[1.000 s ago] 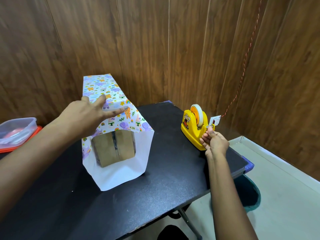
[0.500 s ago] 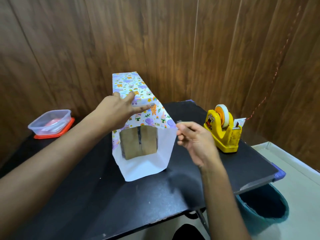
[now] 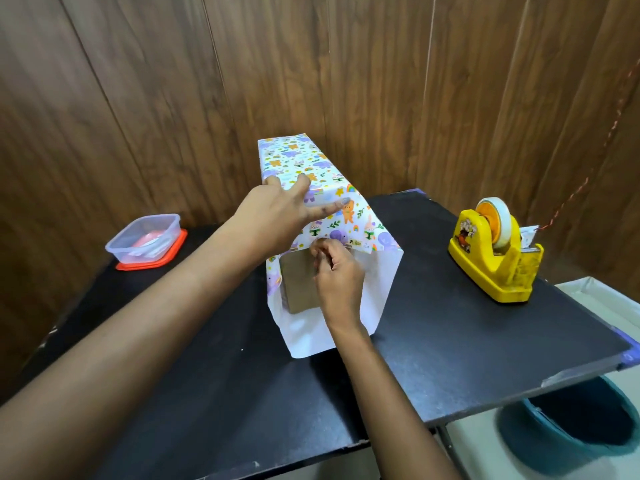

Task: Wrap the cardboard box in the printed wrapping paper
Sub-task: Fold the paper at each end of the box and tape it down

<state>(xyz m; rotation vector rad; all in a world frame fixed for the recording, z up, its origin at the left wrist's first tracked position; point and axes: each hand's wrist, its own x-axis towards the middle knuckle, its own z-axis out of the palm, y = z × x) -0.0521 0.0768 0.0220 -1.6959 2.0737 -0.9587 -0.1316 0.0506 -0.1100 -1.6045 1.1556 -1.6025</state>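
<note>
Roughly midway through. Cardboard box near the middle of the table, sleeved lengthwise in wrapping paper, with its brown near end bare inside an open, white-lined overhang. Left hand flat on top, fingers straight and spread, pressing the printed overlap down. Right hand at the top near edge, fingertips bunched, perhaps pinching a bit of tape, too small to tell. Left to do: fixing the seam, then folding and taping the near end. Far end hidden. Tape dispenser by the right edge.

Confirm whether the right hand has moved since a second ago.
Yes. The right hand has left the dispenser and gone left across the table to the paper's near edge, in front of the box.
</note>
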